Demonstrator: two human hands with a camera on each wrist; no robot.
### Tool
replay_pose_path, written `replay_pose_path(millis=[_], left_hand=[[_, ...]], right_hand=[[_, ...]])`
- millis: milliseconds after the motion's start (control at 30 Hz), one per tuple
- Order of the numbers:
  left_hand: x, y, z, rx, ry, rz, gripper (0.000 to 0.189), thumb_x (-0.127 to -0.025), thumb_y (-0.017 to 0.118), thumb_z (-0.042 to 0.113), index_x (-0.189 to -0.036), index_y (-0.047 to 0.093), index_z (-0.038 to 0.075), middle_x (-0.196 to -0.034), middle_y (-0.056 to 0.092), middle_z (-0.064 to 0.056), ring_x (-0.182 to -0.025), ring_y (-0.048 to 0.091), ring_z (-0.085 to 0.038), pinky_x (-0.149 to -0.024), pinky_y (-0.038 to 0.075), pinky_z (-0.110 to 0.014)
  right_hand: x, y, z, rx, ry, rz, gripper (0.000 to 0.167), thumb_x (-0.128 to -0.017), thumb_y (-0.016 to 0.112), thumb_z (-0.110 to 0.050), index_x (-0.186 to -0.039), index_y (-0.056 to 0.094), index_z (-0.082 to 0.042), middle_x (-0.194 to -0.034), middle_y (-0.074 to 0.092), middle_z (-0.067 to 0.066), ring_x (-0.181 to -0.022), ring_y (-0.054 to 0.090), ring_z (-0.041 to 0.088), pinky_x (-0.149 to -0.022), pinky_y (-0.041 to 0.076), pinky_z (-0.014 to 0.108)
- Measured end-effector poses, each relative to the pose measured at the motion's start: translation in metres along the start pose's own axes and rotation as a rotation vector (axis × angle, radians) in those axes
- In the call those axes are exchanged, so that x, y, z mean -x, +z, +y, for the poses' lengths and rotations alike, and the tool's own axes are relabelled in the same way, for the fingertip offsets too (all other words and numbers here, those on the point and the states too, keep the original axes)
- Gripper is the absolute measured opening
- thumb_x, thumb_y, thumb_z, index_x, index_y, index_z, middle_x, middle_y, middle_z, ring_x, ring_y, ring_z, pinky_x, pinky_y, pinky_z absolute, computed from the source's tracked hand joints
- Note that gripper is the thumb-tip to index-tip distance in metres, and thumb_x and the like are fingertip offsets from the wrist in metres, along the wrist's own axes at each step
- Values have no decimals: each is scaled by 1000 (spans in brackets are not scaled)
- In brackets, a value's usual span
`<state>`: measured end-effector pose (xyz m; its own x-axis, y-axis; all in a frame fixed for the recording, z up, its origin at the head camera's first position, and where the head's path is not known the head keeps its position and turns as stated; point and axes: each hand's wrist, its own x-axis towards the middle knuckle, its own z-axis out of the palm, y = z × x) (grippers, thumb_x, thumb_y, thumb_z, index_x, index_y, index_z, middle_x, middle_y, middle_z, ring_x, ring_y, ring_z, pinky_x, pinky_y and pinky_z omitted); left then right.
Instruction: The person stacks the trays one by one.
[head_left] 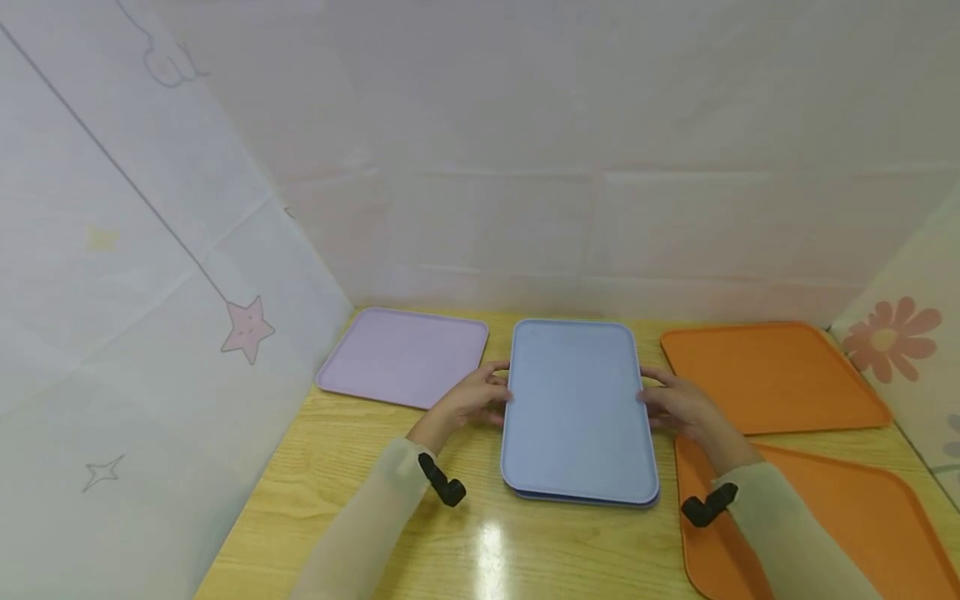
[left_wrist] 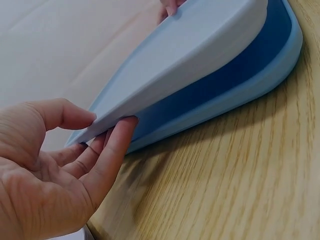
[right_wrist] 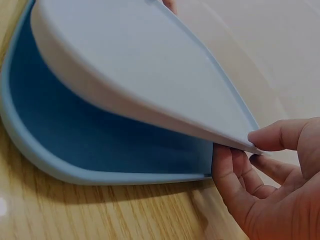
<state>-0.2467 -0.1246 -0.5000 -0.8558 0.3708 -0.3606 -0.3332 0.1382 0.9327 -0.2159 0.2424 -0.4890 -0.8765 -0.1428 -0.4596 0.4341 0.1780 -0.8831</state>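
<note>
A light blue tray (head_left: 581, 408) is held by both hands, one on each long side, above a second blue tray (left_wrist: 225, 90) that lies on the table. My left hand (head_left: 474, 395) pinches the upper tray's left rim, thumb on top and fingers underneath. On the opposite rim my right hand (head_left: 678, 404) grips the same way, as the right wrist view shows. A dark gap shows between the two trays at their near end. In the head view the upper tray covers nearly all of the lower one.
A purple tray (head_left: 405, 354) lies at the back left of the wooden table (head_left: 337, 483). Two orange trays are on the right, one at the back (head_left: 780, 375) and one nearer (head_left: 847, 508), partly under my right forearm. Pale sheets with printed stars and flowers enclose the table.
</note>
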Motion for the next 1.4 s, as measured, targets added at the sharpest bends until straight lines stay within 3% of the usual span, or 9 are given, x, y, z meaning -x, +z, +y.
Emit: replay_pose_path(millis=[533,1000,1400], left_hand=[[-3,3,-4,-11,-15,4,79,-88,65,-3,-158,30,11,-124,54,-20,-93,64,-26,-64,62,-41],[-2,9,-2,-76,-10,-16,78,-87,65,-4,-157,31,5,-106,50,-11,-87,62,-22,-70,63,-44],[-2,9,-1,-103,-19,-16,77,-89,64,-3,-157,31,5,-107,50,-10,-89,62,-21,-66,63,-37]], right_hand=[[-4,1,0,21,23,16,72,-97,61,-8,-160,26,-7,-119,68,15,-93,68,22,-80,61,35],[-2,1,-1,151,26,46,69,-98,60,-8,-159,27,-3,-132,60,27,-94,66,25,-79,61,34],[-2,2,2,153,25,53,68,-96,61,-3,-156,29,2,-108,69,15,-82,66,17,-71,61,32]])
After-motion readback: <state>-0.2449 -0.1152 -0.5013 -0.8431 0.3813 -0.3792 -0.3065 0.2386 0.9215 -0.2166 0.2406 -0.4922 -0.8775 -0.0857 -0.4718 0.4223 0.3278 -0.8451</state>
